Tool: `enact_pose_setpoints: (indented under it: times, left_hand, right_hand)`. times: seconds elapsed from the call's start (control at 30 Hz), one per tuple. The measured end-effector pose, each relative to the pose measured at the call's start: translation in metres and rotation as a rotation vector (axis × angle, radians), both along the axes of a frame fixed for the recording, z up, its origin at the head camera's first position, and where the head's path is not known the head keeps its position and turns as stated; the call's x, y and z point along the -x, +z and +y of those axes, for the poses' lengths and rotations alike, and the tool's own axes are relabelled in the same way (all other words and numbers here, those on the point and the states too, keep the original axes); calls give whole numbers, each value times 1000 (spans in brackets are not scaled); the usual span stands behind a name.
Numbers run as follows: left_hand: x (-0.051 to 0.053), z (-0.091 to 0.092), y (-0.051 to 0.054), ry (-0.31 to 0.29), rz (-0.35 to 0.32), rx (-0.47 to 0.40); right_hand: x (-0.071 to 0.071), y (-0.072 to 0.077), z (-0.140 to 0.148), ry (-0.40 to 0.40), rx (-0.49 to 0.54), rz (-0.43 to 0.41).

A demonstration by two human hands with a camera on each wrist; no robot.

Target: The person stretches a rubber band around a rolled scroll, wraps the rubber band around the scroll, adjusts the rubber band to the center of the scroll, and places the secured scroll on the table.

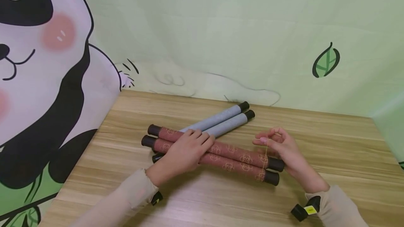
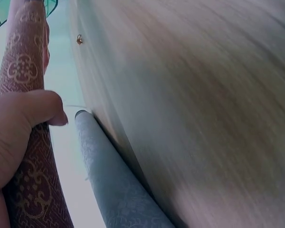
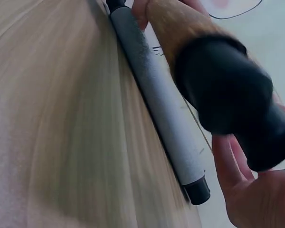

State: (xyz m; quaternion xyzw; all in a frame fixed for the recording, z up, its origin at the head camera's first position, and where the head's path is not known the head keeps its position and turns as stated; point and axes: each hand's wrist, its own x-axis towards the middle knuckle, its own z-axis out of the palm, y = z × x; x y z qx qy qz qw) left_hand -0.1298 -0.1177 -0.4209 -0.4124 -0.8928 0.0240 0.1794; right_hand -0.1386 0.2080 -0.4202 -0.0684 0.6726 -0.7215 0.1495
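Observation:
Two red-brown patterned scrolls [image 1: 236,155] with black end knobs lie side by side, slanting across two blue-grey scrolls [image 1: 217,120]. My left hand [image 1: 187,151] grips the red-brown pair near the middle; its thumb wraps over a patterned roll [image 2: 33,190] in the left wrist view. Beside the pair's right end, my right hand [image 1: 285,148] pinches a thin yellowish cord [image 1: 266,155] between thumb and fingers. This cord runs down across the right end of both rolls. In the right wrist view a black knob [image 3: 223,85] covers part of my right hand [image 3: 261,199].
Everything lies on a wood-grain table [image 1: 331,143]. Behind it hangs a pale green backdrop [image 1: 202,38] with a panda and leaves. A black wrist device [image 1: 304,211] sits at the right sleeve. Some tiny brown thing [image 2: 79,40] shows in the left wrist view.

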Motion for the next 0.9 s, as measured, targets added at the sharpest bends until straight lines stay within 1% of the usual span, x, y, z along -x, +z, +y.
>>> enact_pose_setpoints:
  times: [0.1, 0.23, 0.33, 0.43, 0.5, 0.57, 0.63, 0.7, 0.77, 0.83, 0.9]
  left_hand:
    - [-1, -1, 1, -60, -12, 22]
    - [-3, -3, 2, -127, -32, 51]
    - [-4, -4, 2, -140, -38, 53]
    - [-4, -6, 4, -141, -31, 47]
    - [-4, -6, 4, -148, -23, 44]
    - [-3, -6, 5, -152, -23, 43]
    - [-3, -7, 6, -149, -24, 43]
    - [-3, -8, 7, -139, -32, 39]
    - [-3, -9, 8, -125, -42, 34]
    - [-3, -11, 9, -112, -56, 29]
    - [-3, -12, 10, -101, -66, 29]
  right_hand:
    - [3, 3, 3, 76, -20, -50]
    - [4, 10, 9, 157, -104, -156]
    - [4, 15, 12, 248, -113, -204]
    - [4, 19, 12, 362, -61, -234]
    - [4, 21, 10, 429, 6, -260]
    - [4, 22, 8, 492, 109, -295]
    - [3, 23, 6, 548, 236, -324]
    - [1, 22, 6, 581, 370, -334]
    - [-2, 21, 6, 573, 477, -308]
    - [-4, 19, 6, 535, 598, -294]
    - [-6, 17, 4, 492, 678, -243]
